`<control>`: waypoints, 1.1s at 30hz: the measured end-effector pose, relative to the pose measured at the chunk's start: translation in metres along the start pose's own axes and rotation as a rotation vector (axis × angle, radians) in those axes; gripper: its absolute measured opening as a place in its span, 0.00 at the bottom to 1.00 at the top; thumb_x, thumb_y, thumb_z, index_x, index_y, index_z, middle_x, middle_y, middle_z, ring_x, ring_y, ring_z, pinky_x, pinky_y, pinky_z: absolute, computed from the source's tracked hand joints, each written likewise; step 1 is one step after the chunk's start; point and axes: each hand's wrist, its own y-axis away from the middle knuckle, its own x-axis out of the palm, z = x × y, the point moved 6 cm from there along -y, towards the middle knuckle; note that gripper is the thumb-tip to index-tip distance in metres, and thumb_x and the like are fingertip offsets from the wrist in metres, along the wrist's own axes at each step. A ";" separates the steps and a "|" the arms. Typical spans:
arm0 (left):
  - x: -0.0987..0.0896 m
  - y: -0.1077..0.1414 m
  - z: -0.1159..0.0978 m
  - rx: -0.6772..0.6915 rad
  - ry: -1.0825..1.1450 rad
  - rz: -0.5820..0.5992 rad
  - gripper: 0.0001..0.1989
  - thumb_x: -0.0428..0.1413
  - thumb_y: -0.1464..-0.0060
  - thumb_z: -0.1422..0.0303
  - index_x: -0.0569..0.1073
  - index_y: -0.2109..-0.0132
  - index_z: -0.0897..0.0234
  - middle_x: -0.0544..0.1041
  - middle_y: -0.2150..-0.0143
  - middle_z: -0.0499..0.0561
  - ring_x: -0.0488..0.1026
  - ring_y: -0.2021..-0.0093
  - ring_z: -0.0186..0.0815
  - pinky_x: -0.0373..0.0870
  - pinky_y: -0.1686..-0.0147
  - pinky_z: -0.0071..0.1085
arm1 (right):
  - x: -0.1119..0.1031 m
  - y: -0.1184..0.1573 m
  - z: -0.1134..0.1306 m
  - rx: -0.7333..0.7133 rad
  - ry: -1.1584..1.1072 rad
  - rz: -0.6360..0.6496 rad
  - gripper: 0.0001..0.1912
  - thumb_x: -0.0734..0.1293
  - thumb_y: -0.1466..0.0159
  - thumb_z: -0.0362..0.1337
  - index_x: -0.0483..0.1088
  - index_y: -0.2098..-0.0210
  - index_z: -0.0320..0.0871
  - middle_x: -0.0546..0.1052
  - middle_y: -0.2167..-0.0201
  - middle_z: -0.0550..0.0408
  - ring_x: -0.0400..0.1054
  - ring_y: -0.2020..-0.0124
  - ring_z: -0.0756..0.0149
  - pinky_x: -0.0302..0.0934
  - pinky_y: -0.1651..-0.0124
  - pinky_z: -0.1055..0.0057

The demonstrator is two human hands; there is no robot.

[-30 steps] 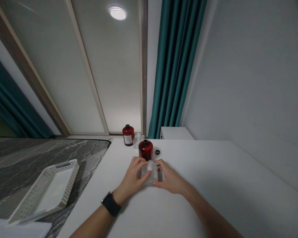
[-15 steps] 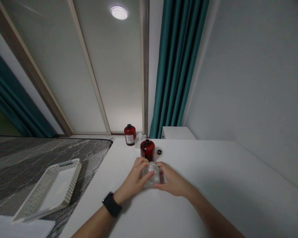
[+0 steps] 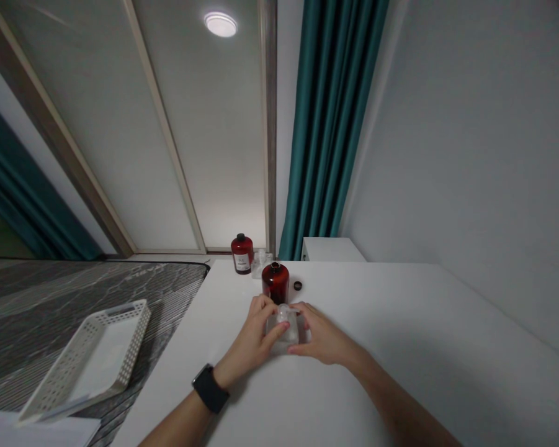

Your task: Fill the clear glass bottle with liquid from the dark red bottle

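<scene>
At six o'clock on the white table [image 3: 353,385], the left hand [image 3: 258,335] and right hand [image 3: 323,335] curl partly closed around a clear pump bottle [image 3: 285,332]; the open red bottle [image 3: 275,284] stands just beyond, toward twelve.

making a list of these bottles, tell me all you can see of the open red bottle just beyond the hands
The open red bottle is dark red, glossy and see-through-looking, glass or plastic, with rounded shoulders and a short neck with an uncovered mouth. No label shows on the visible side. It stands upright on the white table, a small black cap lying to its right. The left hand and the clear container hide its base; whether either touches it can't be told, nor can its contents.
</scene>
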 end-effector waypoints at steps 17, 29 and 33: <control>-0.006 0.000 0.012 0.098 0.054 0.106 0.18 0.65 0.47 0.64 0.68 0.52 0.60 0.69 0.50 0.55 0.67 0.48 0.44 0.66 0.46 0.42 | -0.018 0.006 -0.002 0.073 -0.065 0.069 0.35 0.80 0.52 0.33 0.68 0.47 0.47 0.73 0.51 0.52 0.68 0.51 0.54 0.65 0.50 0.59; 0.002 -0.001 0.014 0.070 0.115 0.133 0.18 0.65 0.48 0.67 0.68 0.52 0.59 0.69 0.46 0.56 0.67 0.44 0.45 0.66 0.43 0.44 | -0.003 -0.001 -0.011 0.071 -0.159 -0.204 0.28 0.72 0.44 0.35 0.64 0.45 0.47 0.74 0.54 0.52 0.68 0.51 0.57 0.62 0.46 0.59; 0.003 -0.001 0.016 0.037 0.157 0.124 0.18 0.66 0.49 0.67 0.67 0.55 0.60 0.70 0.48 0.55 0.68 0.46 0.44 0.66 0.44 0.42 | -0.010 0.000 -0.007 0.014 -0.141 -0.177 0.26 0.69 0.41 0.35 0.63 0.43 0.47 0.73 0.55 0.52 0.69 0.52 0.58 0.62 0.46 0.60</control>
